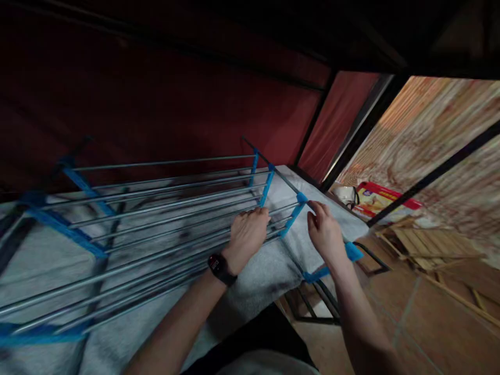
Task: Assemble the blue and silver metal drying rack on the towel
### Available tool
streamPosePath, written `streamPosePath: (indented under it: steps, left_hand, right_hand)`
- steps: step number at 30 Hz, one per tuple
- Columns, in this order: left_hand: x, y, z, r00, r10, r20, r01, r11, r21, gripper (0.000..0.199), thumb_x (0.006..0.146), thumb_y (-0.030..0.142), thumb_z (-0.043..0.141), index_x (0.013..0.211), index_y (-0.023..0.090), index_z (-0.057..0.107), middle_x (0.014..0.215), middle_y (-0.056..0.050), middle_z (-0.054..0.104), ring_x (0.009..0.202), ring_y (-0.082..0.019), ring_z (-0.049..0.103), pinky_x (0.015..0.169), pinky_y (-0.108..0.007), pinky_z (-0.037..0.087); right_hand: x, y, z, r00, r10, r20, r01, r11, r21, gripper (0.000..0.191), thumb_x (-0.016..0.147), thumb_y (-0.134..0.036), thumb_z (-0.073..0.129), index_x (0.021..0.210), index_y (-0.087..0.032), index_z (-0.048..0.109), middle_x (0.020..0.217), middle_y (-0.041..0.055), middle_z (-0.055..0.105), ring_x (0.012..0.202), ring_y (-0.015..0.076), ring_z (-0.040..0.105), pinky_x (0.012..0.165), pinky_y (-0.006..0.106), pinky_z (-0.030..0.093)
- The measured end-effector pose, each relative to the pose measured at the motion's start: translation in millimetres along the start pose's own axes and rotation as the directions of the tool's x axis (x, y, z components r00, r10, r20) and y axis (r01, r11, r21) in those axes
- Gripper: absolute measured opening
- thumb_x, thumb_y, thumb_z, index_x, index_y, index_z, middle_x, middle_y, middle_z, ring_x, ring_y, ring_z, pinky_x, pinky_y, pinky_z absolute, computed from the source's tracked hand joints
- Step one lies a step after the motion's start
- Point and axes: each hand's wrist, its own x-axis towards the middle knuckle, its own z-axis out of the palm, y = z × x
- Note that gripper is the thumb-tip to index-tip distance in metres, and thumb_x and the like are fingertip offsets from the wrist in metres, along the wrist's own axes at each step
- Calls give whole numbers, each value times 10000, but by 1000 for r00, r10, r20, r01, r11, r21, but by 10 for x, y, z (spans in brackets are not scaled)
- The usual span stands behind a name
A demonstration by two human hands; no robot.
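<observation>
A clothes drying rack [64, 229] with metal rods, blue plastic end pieces and dark tubes stretches from the left edge to the middle of the view. My left hand [250, 232], with a black watch [222, 268] at the wrist, has its fingers curled over the rods near the right end; the fingertips are hidden behind the hand. At the corner by a blue end piece [292, 216], the bent fingers of my right hand [325, 229] close on the dark side tube. Under the rack lies a grey cloth [250, 286].
Behind the rack is a dark red panel [195, 109] in a black metal frame. On the right, beyond the frame, are a red and yellow box [371, 198], a white cup-like vessel [345, 195] and a wooden slatted piece [437, 242] on the tiled floor [414, 317].
</observation>
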Motion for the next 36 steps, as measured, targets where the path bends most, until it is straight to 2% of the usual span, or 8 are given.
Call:
streamPosePath:
  steps: [6, 10, 13, 15, 17, 24, 28, 36]
  left_hand:
    - [-13, 27, -8, 1000, -4, 20, 4, 1000, 8, 233, 1031, 268, 402, 996, 200, 622, 916, -74, 755, 889, -242, 732, 721, -333, 477]
    - [-26, 27, -1, 1000, 20, -7, -20, 1000, 5, 226, 1031, 261, 398, 1007, 201, 614, 924, -69, 750, 892, -239, 726, 743, -334, 480]
    - [-26, 24, 20, 1000, 20, -11, -20, 1000, 6, 227, 1029, 261, 403, 998, 199, 619, 924, -67, 748, 882, -245, 727, 738, -339, 487]
    - [-20, 20, 37, 1000, 15, -15, -15, 1000, 14, 234, 1028, 261, 400, 995, 200, 623, 933, -69, 748, 876, -252, 728, 733, -346, 492]
    - [-16, 16, 53, 1000, 17, -14, -16, 1000, 18, 237, 1027, 254, 398, 995, 199, 626, 943, -73, 749, 883, -252, 729, 742, -350, 496]
    - [-19, 3, 64, 1000, 26, -7, -26, 999, 27, 269, 1031, 251, 372, 1011, 199, 634, 954, -79, 746, 886, -251, 725, 758, -356, 500]
    - [-18, -8, 58, 999, 40, -10, -39, 999, 25, 261, 1030, 244, 377, 1007, 196, 633, 954, -76, 747, 884, -248, 724, 754, -355, 496]
    - [-29, -11, 65, 997, 74, -36, -73, 997, 28, 246, 1031, 243, 382, 1006, 193, 621, 952, -66, 740, 894, -248, 717, 736, -355, 485]
  right_hand:
    - [125, 151, -442, 999, -52, 15, 52, 999, 13, 400, 974, -304, 435, 1296, -197, 648, 1256, 120, 685, 1091, 300, 672, 934, 447, 533]
    - [516, 550, -410, 973, 39, 228, -90, 972, 217, 364, 944, -354, 530, 1243, -211, 684, 1289, 110, 686, 1156, 282, 653, 1045, 460, 485]
    - [776, 772, -228, 885, 125, 449, -343, 828, 444, 352, 913, -371, 605, 1202, -188, 690, 1287, 111, 688, 1174, 256, 644, 1074, 440, 477]
    - [862, 805, -73, 819, 109, 564, -475, 679, 560, 316, 921, -379, 606, 1161, -195, 698, 1240, 87, 711, 1136, 222, 659, 1067, 407, 488]
    - [889, 766, 87, 787, 54, 614, -527, 575, 625, 257, 943, -372, 583, 1085, -203, 715, 1170, 62, 736, 1079, 188, 674, 1060, 366, 494]
    - [888, 634, 424, 803, 104, 586, -553, 495, 670, 205, 968, -302, 536, 1003, -183, 699, 1054, 78, 766, 941, 181, 695, 988, 368, 533]
    - [901, 665, 432, 802, 99, 589, -556, 481, 678, 212, 946, -340, 567, 1001, -180, 694, 1028, 91, 770, 984, 210, 701, 984, 389, 536]
    - [903, 613, 391, 791, 116, 600, -581, 450, 679, 181, 961, -257, 516, 941, -178, 677, 1006, 78, 774, 880, 173, 700, 916, 328, 556]
